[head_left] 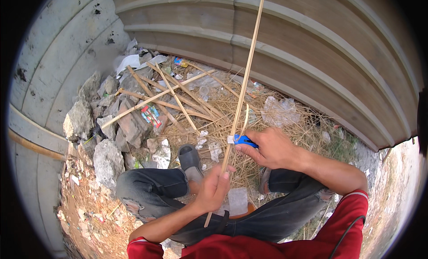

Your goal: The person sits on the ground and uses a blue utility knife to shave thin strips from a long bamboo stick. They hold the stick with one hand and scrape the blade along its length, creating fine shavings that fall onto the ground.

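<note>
My left hand [215,187] is closed round the lower part of a long, thin strip of split wood or cane [244,80], which runs up past the top edge of the view. My right hand [270,148] grips a blue utility knife [246,141]. The knife's blade end lies against the strip, a little above my left hand. A thin curled shaving [246,118] rises beside the strip at the blade, seemingly still joined to it. The strip's lower end sticks out below my left hand, over my lap.
Several wooden sticks [169,91] lie crossed on the ground ahead, beside grey rocks [129,125] at the left. Dry straw and shavings [240,165], plastic scraps [281,111] and a colourful wrapper [151,116] litter the ground. Corrugated metal sheeting [303,40] stands behind; a pale wall [49,71] curves at the left.
</note>
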### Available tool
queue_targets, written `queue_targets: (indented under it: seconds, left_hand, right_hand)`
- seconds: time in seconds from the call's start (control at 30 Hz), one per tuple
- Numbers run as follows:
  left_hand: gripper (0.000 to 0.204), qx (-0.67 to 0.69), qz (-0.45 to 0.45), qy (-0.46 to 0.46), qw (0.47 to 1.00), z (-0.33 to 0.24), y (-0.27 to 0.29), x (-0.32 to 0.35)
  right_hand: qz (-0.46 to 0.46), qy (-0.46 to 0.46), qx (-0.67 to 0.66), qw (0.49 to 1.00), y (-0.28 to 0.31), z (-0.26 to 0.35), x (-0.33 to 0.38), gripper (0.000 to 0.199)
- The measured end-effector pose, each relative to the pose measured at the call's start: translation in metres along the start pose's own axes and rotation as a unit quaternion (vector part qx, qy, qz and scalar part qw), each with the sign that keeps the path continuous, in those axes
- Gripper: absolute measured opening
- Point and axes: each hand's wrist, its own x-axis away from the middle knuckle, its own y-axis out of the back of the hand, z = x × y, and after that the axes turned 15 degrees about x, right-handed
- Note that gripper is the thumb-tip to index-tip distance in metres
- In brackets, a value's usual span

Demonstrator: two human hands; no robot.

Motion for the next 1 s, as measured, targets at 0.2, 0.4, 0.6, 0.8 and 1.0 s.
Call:
queue_targets:
  seconds: [0.2,0.4,0.6,0.8,1.0]
  left_hand:
    - [0.027,-0.019,0.001,0.045,0.999,0.006,0.004,0.012]
    - [0.024,-0.008,0.055,0.087,0.995,0.05,-0.029,0.085]
    - [0.023,0.026,-0.018,0.012,0.999,0.072,-0.033,0.107]
    - [0.027,0.071,-0.147,-0.232,0.959,0.012,-0.01,0.058]
    - [0.03,0.01,-0.252,-0.347,0.904,-0.045,0.028,0.062]
  right_hand:
    - [-0.079,-0.065,0.08,0.991,-0.002,-0.025,-0.005,0.049]
    - [-0.339,-0.311,-0.038,0.887,0.039,-0.167,0.014,0.061]
    - [-0.292,-0.244,-0.327,0.865,0.046,-0.123,0.05,0.041]
    - [-0.436,-0.176,-0.026,0.882,0.065,-0.041,0.081,0.018]
    - [-0.327,-0.462,-0.182,0.804,-0.07,-0.128,0.211,0.024]
